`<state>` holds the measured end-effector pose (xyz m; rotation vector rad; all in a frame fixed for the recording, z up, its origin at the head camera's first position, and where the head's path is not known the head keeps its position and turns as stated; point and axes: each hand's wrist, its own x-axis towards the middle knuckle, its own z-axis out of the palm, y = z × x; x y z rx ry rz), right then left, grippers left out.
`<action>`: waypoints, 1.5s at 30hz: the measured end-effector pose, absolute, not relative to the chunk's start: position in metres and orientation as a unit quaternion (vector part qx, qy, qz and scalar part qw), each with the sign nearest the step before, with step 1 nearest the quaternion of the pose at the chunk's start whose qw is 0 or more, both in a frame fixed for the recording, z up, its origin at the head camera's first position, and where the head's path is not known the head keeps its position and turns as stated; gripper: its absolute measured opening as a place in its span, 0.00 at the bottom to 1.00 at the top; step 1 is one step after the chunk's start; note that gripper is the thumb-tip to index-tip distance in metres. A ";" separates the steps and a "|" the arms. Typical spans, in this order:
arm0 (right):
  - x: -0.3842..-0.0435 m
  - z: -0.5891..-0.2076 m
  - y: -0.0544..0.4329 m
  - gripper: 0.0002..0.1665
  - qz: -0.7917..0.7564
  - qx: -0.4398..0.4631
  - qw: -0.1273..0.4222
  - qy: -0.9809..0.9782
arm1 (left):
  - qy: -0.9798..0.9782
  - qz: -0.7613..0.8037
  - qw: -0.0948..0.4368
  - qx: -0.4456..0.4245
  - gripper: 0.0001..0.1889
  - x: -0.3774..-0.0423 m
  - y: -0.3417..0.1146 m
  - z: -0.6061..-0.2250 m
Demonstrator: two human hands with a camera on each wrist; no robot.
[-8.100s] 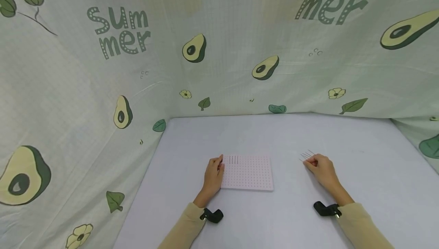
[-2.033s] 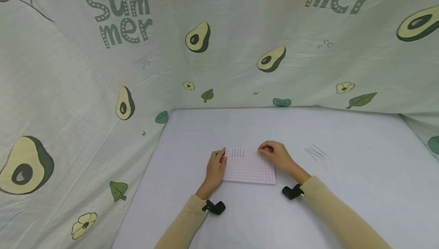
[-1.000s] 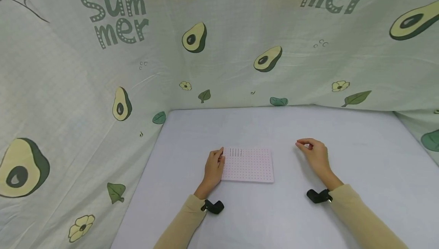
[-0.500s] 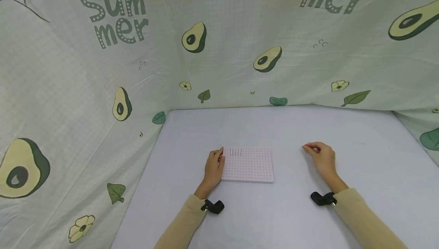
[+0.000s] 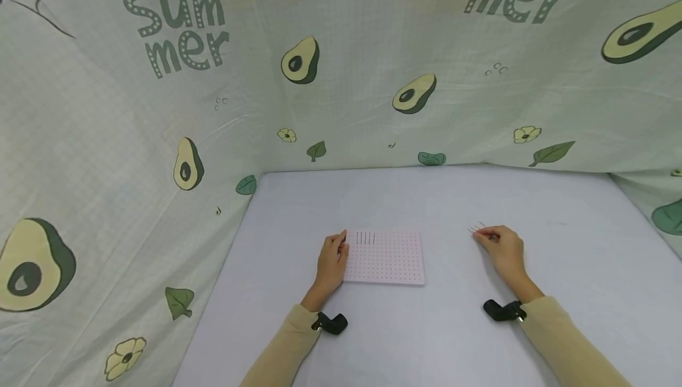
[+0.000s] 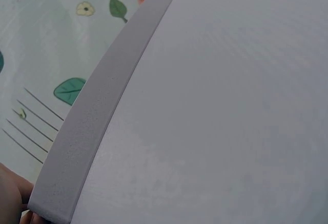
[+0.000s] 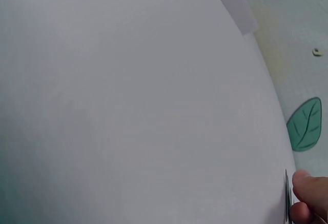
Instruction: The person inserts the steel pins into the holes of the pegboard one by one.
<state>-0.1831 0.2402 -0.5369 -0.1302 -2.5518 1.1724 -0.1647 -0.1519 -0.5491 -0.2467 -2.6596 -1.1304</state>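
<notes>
A pale pink pegboard with rows of small holes lies on the white table. Several thin metal pins stand in its far row near the left corner; the rightmost leans slightly. My left hand grips the board's left edge, and the left wrist view shows the board's side with the pins rising beyond it. Off to the right, my right hand has thumb and fingertips close together at loose pins. In the right wrist view its fingertips are right beside these pins; I cannot tell whether one is pinched.
Bare white table stretches between the board and the right hand, and in front of both. A pale green curtain printed with avocados hangs along the back and left sides. Each wrist carries a black camera.
Over the last eight seconds one more pin has come to stand in the board's row. The right hand left the board for the loose pins and just now drew slightly nearer. The left hand stayed.
</notes>
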 end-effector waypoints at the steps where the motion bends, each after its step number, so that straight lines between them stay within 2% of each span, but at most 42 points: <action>1: -0.183 -0.537 0.240 0.10 0.412 -0.043 0.165 -0.895 | -0.911 -0.387 0.120 -0.083 0.22 -0.165 -0.152 -0.549; 30: -0.188 -0.544 0.234 0.06 0.390 -0.024 0.206 -0.897 | -0.911 -0.388 0.120 -0.077 0.21 -0.163 -0.151 -0.551; 45: -0.189 -0.543 0.232 0.07 0.390 -0.004 0.193 -0.901 | -0.911 -0.383 0.130 -0.084 0.21 -0.161 -0.151 -0.550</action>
